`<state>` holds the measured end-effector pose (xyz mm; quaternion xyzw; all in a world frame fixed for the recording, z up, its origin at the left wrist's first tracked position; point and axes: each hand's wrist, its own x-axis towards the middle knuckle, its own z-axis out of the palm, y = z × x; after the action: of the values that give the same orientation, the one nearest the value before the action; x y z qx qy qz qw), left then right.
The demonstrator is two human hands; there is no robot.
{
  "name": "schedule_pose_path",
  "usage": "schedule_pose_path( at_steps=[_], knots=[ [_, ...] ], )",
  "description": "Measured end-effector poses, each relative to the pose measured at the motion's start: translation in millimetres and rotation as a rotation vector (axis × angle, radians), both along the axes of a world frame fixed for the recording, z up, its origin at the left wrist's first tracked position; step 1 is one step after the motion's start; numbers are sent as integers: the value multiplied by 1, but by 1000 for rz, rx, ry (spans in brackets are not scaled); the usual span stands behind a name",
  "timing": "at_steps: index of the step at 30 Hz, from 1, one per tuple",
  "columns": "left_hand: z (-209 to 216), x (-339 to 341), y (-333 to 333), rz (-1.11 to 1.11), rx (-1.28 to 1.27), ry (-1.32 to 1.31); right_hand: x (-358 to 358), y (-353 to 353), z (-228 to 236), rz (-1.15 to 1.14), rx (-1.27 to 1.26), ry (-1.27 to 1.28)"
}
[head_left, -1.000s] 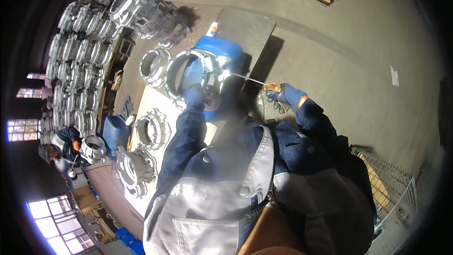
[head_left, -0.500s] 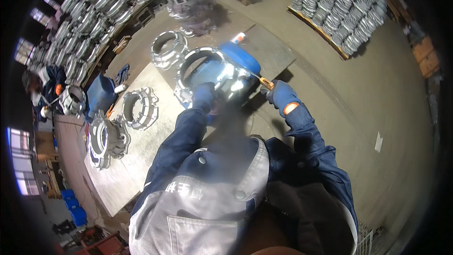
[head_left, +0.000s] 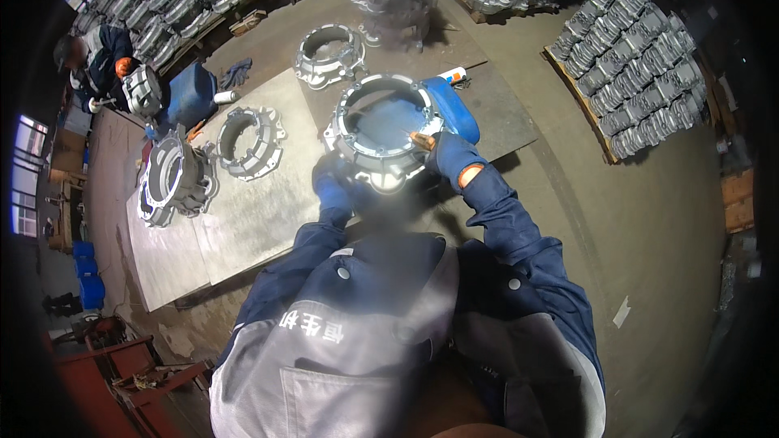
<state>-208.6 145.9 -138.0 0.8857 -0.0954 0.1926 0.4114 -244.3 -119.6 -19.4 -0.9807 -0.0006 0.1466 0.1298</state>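
Observation:
A large round cast-metal housing (head_left: 381, 126) rests on top of a blue drum (head_left: 452, 105). My left hand (head_left: 331, 182), in a blue glove, grips the housing's near rim. My right hand (head_left: 451, 157), also in a blue glove, holds a thin tool with an orange handle (head_left: 422, 141) against the right side of the rim. Both forearms, in dark blue sleeves, reach up from my grey bib overalls.
Flat metal sheets (head_left: 243, 211) on the floor carry other ring-shaped castings (head_left: 248, 142) (head_left: 328, 52) (head_left: 170, 182). Stacks of castings stand on a pallet at right (head_left: 641, 65) and along the back. A second blue drum (head_left: 191, 96) stands beside another person (head_left: 101, 65) crouching at left.
The view has swung, so the housing now lies higher and nearer the middle. My hands keep their hold on the rim and the tool.

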Motion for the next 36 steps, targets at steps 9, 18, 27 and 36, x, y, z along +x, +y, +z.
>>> schedule_pose_path(
  at_steps=[9, 18, 27, 36],
  knots=[
    [-96, -59, 88, 182, 487, 574, -100, -36, 52, -319, 301, 266],
    [-13, -14, 18, 39, 321, -140, -167, -75, 40, -539, 153, 157],
    [32, 45, -84, -657, 243, 453, -222, -70, -10, -847, 446, 53],
    [32, 27, -109, -548, 425, 396, -273, -56, -41, -715, 1326, -10]
  ],
)
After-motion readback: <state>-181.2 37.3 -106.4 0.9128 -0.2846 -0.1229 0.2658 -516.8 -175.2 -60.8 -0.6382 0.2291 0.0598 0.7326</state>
